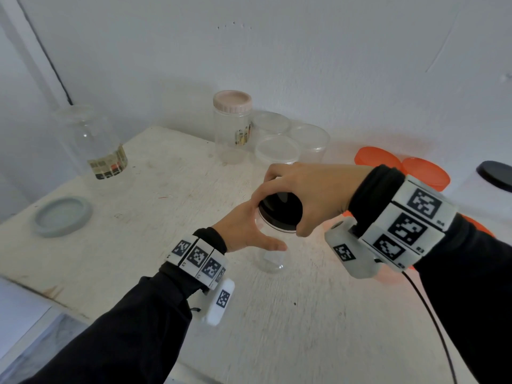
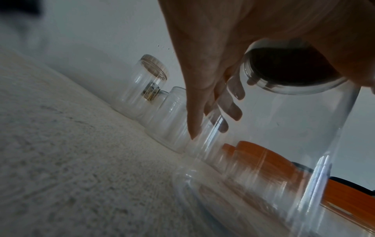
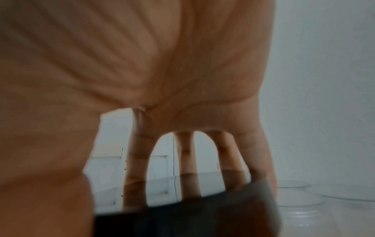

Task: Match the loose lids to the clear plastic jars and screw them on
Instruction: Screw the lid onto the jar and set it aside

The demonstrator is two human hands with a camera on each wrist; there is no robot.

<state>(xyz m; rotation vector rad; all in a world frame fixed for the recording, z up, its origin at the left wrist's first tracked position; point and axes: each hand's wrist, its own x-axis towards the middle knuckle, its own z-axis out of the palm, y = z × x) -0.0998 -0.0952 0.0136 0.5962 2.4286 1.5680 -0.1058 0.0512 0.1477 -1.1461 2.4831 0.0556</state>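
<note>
Right hand (image 1: pixel 310 195) grips black lid (image 1: pixel 280 210) from above, seated on clear jar (image 1: pixel 270 250) mouth.
Left hand (image 1: pixel 243 231) curls round upright jar's wall; lid axis vertical, aligned with jar.

A scuffed, off-white painted tabletop (image 1: pixel 171 195) sits pushed into the corner. Behind it rises a plain white plaster wall (image 1: pixel 304 51), softly lit, with faint cracks showing.
</note>
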